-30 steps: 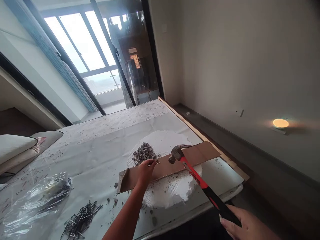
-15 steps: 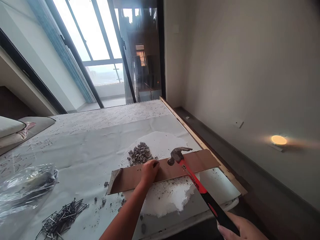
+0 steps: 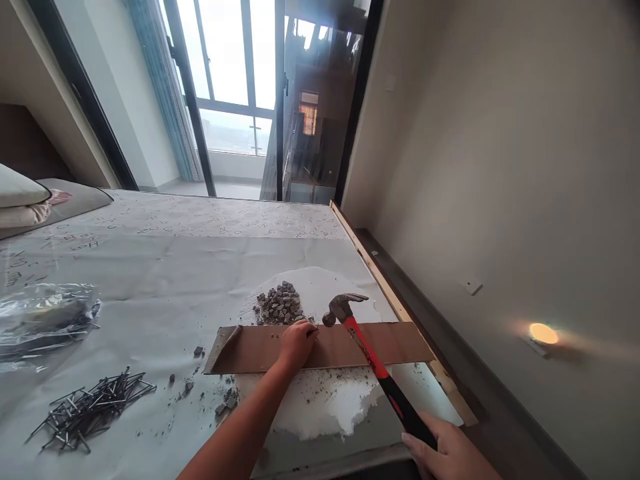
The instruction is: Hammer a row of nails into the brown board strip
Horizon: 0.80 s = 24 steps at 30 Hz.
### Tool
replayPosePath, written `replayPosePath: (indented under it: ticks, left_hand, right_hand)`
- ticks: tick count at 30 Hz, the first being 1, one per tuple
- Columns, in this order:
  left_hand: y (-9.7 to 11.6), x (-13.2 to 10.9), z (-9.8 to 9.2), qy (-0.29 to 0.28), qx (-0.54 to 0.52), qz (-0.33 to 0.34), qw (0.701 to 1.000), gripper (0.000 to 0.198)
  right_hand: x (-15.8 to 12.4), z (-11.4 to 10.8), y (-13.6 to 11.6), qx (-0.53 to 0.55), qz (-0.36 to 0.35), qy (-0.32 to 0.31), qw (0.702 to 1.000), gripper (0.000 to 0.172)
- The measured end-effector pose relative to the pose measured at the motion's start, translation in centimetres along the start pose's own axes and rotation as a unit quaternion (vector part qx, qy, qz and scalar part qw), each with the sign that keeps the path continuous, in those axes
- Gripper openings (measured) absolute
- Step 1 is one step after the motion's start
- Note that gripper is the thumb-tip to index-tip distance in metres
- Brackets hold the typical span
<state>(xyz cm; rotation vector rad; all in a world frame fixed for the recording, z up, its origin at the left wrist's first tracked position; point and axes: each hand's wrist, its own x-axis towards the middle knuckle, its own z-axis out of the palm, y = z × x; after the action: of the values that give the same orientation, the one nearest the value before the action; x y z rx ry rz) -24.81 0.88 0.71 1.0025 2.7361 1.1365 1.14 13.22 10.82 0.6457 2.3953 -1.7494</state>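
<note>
A brown board [image 3: 370, 343] lies across a white sheet with grey grit on it. My left hand [image 3: 297, 343] rests on the board, its fingers pinched together; what they hold is too small to make out. My right hand [image 3: 435, 443] is wrapped round the black grip of a claw hammer [image 3: 367, 350] with a red and black handle. The hammer's head is above the board, just right of my left hand and apart from it. Behind the board sits a heap of grey stones [image 3: 281, 303].
A pile of nails [image 3: 95, 407] lies at the lower left, with a clear plastic bag [image 3: 47, 320] behind it. Loose stones [image 3: 227, 400] are scattered near the board. A wooden rail [image 3: 377, 273] edges the right side. Folded bedding [image 3: 25, 200] is at the far left.
The view has turned and tilted, so the board looks more level and the nails sit further left. The hammer's head appears slightly closer to my left hand. Both hands keep their grips.
</note>
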Motion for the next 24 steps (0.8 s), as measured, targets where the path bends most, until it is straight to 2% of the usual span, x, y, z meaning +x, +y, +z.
replayPosePath:
  ticks: [6,14,21,24]
  left_hand:
    - [-0.4,-0.3,0.2,-0.003,0.007,0.004,1.0,0.021]
    - [-0.5,-0.6,0.0,-0.006,-0.001,-0.001,1.0,0.018]
    - [-0.7,-0.8,0.3,0.001,0.0,0.008,1.0,0.018]
    - [-0.9,-0.8,0.4,-0.002,0.0,0.012,1.0,0.018]
  right_hand:
    - [0.9,0.5,-1.0,-0.043,0.007,0.015,0.999,0.047]
    - [1.7,1.0,-0.1,-0.148,-0.048,0.041,0.987,0.046]
    - [2.0,1.5,0.3,-0.182,-0.045,0.043,0.981,0.04]
    - [1.9,1.2,0.2,-0.196,-0.053,0.075,0.976,0.044]
